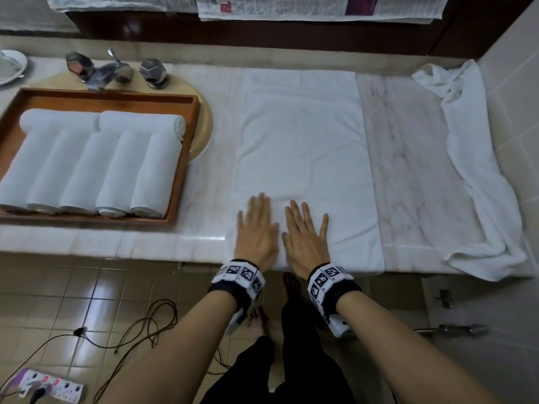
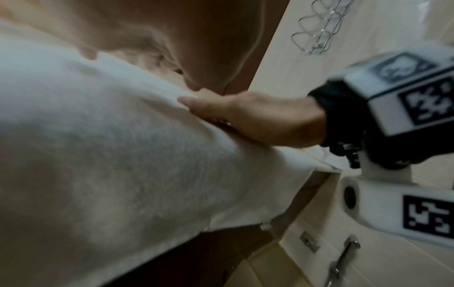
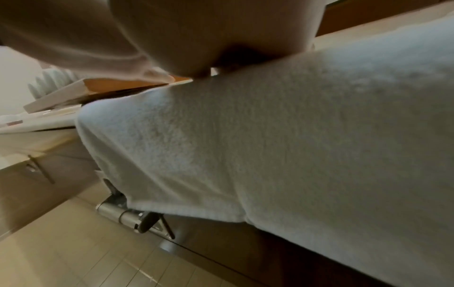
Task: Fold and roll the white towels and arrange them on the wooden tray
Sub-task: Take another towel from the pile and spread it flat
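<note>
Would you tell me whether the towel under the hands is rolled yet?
Not yet: the towel lies flat on the counter, both hands pressing its near end.

The head camera looks steeply down from above the counter (image 1: pixel 423 170), with the flat towel (image 1: pixel 303 141) at 12 o'clock. Both wrist cameras sit low and close at the counter's near edge, skimming the same towel. The left wrist view faces 3 o'clock, the right wrist view 9 o'clock toward the tray (image 3: pixel 61 97).

White towels, flat and rolled

A folded white towel (image 1: pixel 303 158) lies flat on the tabletop, its near edge hanging over the front. Seven rolled towels (image 1: pixel 87 170) sit in the wooden tray (image 1: pixel 186 147) to its left. One crumpled towel (image 1: pixel 472 176) lies far right.
</note>
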A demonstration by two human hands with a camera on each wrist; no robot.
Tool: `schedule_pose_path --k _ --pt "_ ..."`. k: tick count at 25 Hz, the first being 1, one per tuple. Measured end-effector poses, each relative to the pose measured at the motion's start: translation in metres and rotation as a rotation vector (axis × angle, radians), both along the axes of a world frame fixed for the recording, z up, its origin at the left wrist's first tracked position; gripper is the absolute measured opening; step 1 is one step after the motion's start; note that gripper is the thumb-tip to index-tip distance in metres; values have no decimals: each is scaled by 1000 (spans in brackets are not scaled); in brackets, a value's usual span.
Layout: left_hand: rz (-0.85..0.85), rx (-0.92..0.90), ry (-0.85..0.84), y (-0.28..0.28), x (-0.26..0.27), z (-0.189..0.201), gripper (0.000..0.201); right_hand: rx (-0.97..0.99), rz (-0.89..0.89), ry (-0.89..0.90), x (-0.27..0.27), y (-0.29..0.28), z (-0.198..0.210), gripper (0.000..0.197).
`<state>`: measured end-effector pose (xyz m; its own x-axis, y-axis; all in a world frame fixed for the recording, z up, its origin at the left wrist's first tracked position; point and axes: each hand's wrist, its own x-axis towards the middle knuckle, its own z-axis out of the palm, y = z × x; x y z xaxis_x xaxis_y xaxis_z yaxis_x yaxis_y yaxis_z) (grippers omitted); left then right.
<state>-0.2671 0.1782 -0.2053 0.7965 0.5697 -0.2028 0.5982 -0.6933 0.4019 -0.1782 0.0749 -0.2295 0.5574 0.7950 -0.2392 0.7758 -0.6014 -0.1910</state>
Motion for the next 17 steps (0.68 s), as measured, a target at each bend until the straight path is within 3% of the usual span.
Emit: schedule_pose_path --k 2,3,6,8,9,10,12,14,15,17 --pt "-168 42 79 -7 7 -16 59 -5 -8 -36 11 -11 -5 63" --pt "-171 82 92 -1 3 -22 60 -1 -50 -54 22 -25 -6 61" --pt "55 76 151 28 -20 -28 61 -79 -352 -59 63 -73 -3 60" --pt "264 -2 220 39 -7 -19 65 -156 -629 42 81 -69 7 65" --pt "289 -37 197 36 12 -11 65 -145 -659 61 83 -53 13 67" --pt "228 -74 146 27 34 -6 64 -101 -569 54 79 -33 16 67" --pt "-51 -172 80 6 74 -1 61 -15 -220 105 69 4 18 65" --pt "-204 -117 101 9 84 -6 59 -45 -46 125 77 7 16 62" --pt "-165 -57 129 20 77 -11 59 -73 -105 110 91 -4 13 62" --pt "108 -32 200 47 61 -16 61 -138 -393 127 125 -29 12 66"
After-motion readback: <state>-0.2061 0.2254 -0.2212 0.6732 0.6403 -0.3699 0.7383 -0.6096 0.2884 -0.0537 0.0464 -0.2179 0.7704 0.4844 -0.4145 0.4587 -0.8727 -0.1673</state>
